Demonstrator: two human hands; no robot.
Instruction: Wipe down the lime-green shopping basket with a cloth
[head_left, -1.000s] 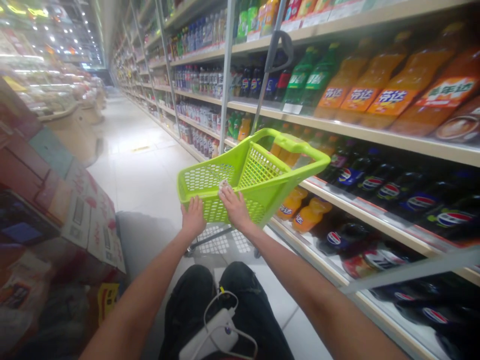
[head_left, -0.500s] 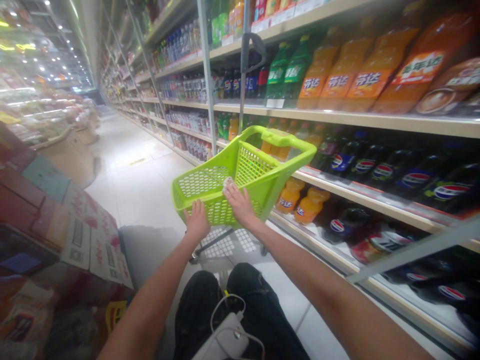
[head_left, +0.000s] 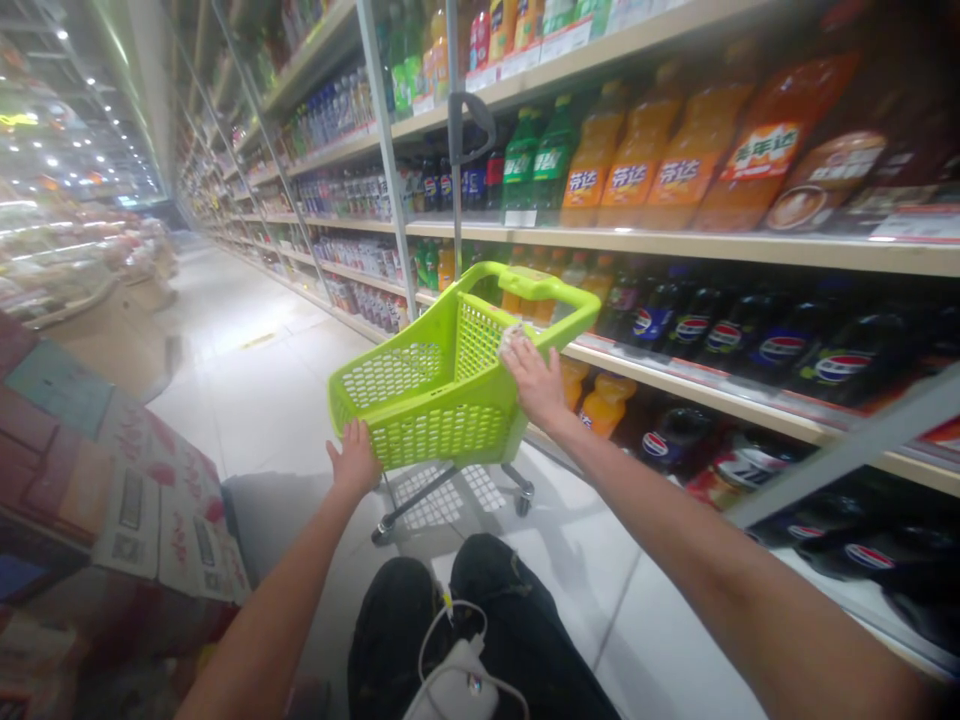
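Note:
A bright green plastic shopping cart (head_left: 442,425) with perforated walls stands in front of my knees, its handle towards the shelves. My left hand (head_left: 357,462) rests against the near front corner of its basket, thumb spread away from the fingers. Under the fingertips of my right hand (head_left: 536,380) is a crumpled whitish cloth (head_left: 513,340), pressed to the upper rim near the handle (head_left: 559,290). That hand's fingers lie together over the cloth and hide part of it. The visible inside of the basket holds nothing.
Shelves of soda bottles (head_left: 630,180) line the right side, with a slanting metal bar (head_left: 847,445) close by. Printed cartons (head_left: 161,500) are stacked at the left. A white device with a cable (head_left: 457,680) lies by my lap. The tiled aisle (head_left: 277,370) runs ahead.
My right hand has slid with the cloth along the rim towards the handle. My left hand has shifted to the front corner. The cart sits slightly further left and lower in view.

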